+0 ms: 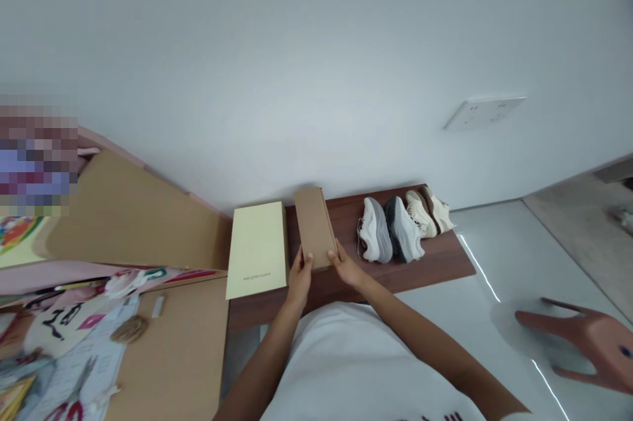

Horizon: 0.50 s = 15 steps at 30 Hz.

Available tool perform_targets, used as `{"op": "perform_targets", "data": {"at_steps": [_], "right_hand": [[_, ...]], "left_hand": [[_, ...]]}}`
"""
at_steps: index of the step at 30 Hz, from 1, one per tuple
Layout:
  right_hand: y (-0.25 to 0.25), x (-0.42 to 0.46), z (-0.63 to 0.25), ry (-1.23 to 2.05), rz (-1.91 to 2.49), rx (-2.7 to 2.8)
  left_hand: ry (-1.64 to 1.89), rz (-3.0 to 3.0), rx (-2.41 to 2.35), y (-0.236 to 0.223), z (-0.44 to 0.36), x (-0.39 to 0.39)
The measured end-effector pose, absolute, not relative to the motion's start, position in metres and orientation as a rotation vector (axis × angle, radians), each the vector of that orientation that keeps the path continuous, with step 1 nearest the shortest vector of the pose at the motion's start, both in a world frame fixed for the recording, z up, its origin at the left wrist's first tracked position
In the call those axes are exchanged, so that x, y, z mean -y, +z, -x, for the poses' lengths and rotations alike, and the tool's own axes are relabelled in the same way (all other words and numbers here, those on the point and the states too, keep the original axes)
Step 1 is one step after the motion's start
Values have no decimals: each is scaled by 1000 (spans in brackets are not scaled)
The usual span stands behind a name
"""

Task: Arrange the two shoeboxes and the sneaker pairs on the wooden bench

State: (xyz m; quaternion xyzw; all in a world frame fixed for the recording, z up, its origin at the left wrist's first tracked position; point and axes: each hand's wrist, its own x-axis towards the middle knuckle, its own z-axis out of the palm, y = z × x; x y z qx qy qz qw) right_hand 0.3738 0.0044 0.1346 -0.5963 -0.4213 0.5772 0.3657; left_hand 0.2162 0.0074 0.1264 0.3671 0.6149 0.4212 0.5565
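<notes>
A plain brown cardboard box (315, 223) is gripped at its near end between my two hands, over a dark wooden bench top (341, 286). My left hand (299, 272) closes on the near left corner, thumb on top. On the near right corner, my right hand (345, 266) presses with its thumb over the edge. Left of this box lies a pale yellow box (258, 243) with lettering on its lid. To the right stand a pair of white and grey sneakers (376, 233) and a pair of cream shoes (430, 210). Whatever the brown box contains is hidden.
At the left, a cardboard-coloured surface (173, 328) carries red-handled scissors (72, 401), papers and small items. An upright brown panel (143, 210) rises behind it. A reddish-brown plastic stool (593, 342) stands on the shiny floor at right. A socket plate (487, 111) is on the wall.
</notes>
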Motion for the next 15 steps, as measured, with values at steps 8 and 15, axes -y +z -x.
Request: {"op": "perform_targets", "data": {"at_steps": [8, 15], "right_hand": [[128, -5, -399, 1458, 1560, 1140], [133, -12, -450, 1215, 1554, 1281]], "left_hand": [[831, -529, -1404, 93, -213, -14], [735, -535, -1592, 74, -227, -22]]}}
